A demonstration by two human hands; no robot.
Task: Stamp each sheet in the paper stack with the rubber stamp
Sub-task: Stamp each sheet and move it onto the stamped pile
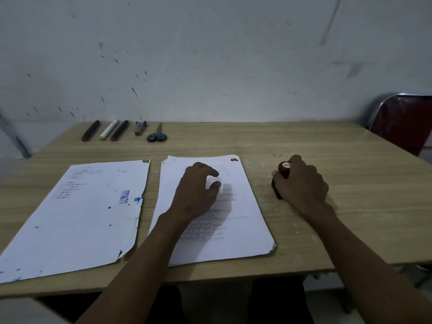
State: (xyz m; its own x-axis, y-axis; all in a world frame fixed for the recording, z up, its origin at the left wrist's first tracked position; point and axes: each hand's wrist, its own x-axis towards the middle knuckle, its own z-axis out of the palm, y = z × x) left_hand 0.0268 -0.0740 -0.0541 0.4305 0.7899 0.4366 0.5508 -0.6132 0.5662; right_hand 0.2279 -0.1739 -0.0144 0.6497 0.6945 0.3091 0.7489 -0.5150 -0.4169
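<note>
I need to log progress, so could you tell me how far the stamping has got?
Done: a sheet lying apart on the left bears a blue LUNAS stamp mark. In hand: the right hand grips the rubber stamp, set down on the table beside the paper stack; the left hand rests on the stack's top sheet. Left: that top sheet shows no mark, and the sheets beneath it remain.

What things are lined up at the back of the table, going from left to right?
Black marker with a red end → white marker with a yellow end → second black marker with a red end → stapler → scissors with blue handles.
</note>
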